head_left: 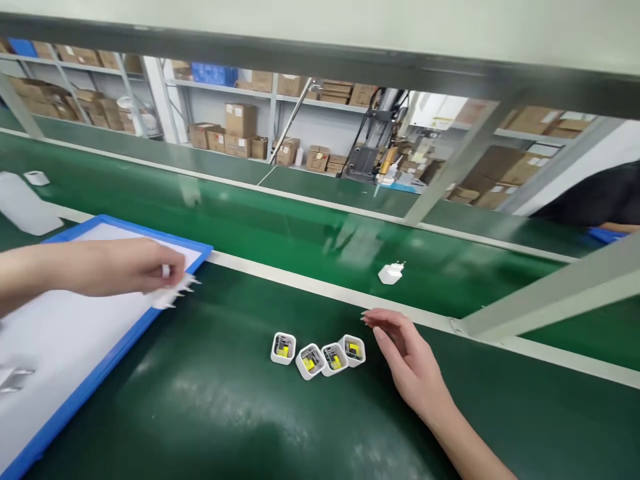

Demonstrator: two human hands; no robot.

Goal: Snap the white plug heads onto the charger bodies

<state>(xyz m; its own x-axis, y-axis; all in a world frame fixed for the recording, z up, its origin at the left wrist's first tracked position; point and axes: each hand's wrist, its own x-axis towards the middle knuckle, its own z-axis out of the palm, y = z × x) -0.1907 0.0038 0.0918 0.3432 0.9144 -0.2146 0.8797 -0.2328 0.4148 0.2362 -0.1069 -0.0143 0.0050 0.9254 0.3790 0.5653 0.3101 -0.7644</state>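
My left hand (135, 267) is closed around several white plug pieces (167, 295) whose pins stick out to the right, slightly blurred. It is over the right side of a blue-rimmed tray (127, 340) with a white bottom. My right hand (417, 370) rests with fingers loosely curved and apart, nothing visible in it. Just left of its fingertips, several open white charger housings (309, 361) stand in a row on the green bench, yellow and dark parts showing inside. Three touch one another; the leftmost housing (283, 349) stands apart.
Past the pale bench edge strip (300, 285), a white two-pin charger (391, 273) lies on the green belt (280, 233). A metal post (560, 300) rises at the right. Overhead runs a shelf beam (320, 57). A person's dark sleeve (595, 197) is at far right.
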